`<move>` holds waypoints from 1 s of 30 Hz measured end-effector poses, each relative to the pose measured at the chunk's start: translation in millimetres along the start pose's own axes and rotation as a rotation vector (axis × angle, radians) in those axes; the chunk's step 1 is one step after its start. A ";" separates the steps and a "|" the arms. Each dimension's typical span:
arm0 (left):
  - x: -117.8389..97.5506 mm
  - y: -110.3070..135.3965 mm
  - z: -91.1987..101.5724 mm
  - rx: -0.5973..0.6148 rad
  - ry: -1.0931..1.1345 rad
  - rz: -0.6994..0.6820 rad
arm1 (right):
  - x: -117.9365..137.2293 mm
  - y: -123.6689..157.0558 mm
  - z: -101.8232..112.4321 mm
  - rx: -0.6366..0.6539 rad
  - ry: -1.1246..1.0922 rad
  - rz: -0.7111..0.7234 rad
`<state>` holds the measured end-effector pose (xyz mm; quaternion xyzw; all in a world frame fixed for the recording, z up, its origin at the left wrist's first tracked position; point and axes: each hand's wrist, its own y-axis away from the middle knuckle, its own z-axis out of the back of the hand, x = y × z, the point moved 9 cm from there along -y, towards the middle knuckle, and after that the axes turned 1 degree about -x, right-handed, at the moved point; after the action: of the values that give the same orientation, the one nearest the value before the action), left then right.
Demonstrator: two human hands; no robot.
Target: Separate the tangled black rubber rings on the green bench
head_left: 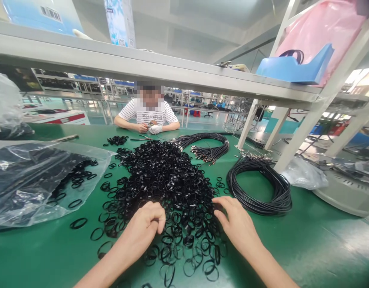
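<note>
A large heap of black rubber rings [166, 176] lies on the green table [307, 248] in front of me. My left hand [144, 228] rests on the heap's near edge with its fingers curled under, and what they hold is hidden. My right hand [237, 226] lies at the heap's right side, fingers bent and touching the rings. A coiled bundle of black cables [262, 188] sits just right of my right hand.
A clear plastic bag with more rings [37, 180] lies at the left. A second cable bundle with metal ends [205, 146] lies farther back. Across the table a person in a striped shirt [148, 116] works with both hands. White shelf posts [307, 128] stand at the right.
</note>
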<state>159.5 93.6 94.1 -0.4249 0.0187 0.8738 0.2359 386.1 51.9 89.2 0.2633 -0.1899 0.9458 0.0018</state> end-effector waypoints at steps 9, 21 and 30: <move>-0.6 7.9 -3.2 0.059 -0.204 0.128 | -2.4 -28.1 -13.2 0.070 -0.239 -0.073; -7.4 11.8 -41.2 0.106 0.653 0.255 | 70.5 -0.6 -38.1 0.234 -0.792 -0.225; 8.8 12.2 -21.9 -0.076 0.718 0.351 | 48.7 -2.3 -44.2 0.204 -0.994 -0.344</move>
<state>165.7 81.2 71.5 -0.7018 0.1399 0.6969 0.0458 322.4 65.2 79.4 0.7055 -0.0291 0.7069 0.0412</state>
